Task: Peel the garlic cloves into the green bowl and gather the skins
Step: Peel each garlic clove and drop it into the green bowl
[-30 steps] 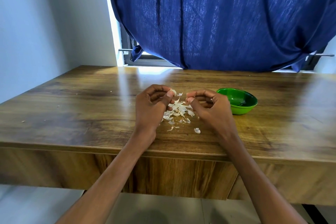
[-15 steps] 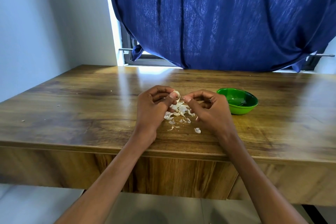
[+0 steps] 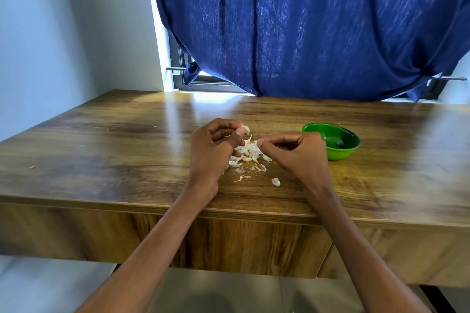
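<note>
Green bowl (image 3: 338,145), right of centre frame on the wooden table (image 3: 101,160): rigid, light, would slide if nudged.

Skins (image 3: 248,157) piled mid-frame between the hands: papery, near weightless, will scatter; sweep together, don't pinch singly.

Garlic clove (image 3: 245,130): small, pale, curved, firm, probably slippery once bare; hold by the ends.

Left hand (image 3: 213,152) pinches it, thumb against fingertips. Right hand (image 3: 295,155): fingers curled, thumb tip at the pile; contents can't tell.
</note>
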`<act>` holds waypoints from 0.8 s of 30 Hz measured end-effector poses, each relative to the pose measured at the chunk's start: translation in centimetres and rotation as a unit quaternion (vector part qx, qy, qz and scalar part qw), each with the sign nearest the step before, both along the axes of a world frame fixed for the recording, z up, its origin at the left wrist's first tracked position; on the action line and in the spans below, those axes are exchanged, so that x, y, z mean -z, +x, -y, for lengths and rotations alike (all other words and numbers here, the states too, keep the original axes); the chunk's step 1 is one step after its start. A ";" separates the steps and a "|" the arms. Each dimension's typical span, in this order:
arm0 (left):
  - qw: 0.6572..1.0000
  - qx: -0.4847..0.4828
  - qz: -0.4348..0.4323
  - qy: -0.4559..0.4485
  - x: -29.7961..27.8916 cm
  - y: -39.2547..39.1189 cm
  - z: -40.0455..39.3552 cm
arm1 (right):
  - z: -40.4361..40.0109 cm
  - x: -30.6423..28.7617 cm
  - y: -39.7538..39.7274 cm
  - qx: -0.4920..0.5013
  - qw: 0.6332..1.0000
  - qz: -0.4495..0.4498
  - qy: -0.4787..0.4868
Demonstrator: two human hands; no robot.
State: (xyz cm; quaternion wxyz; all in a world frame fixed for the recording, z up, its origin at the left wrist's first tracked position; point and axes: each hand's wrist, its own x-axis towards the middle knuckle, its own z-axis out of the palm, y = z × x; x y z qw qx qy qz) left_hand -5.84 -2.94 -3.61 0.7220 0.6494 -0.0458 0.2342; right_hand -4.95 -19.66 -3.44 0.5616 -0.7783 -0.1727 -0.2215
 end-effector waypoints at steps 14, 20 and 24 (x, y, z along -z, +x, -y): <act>0.999 0.014 0.022 0.034 -0.1 -0.2 0.2 | -0.3 -0.2 0.0 -0.021 0.999 0.044 0.004; 0.998 0.013 0.025 0.058 -0.1 -0.3 0.2 | -0.7 -0.3 -0.2 -0.063 0.997 0.046 -0.005; 0.998 0.017 0.025 0.062 -0.1 -0.3 0.3 | -0.7 -0.2 -0.2 -0.064 0.997 0.037 0.011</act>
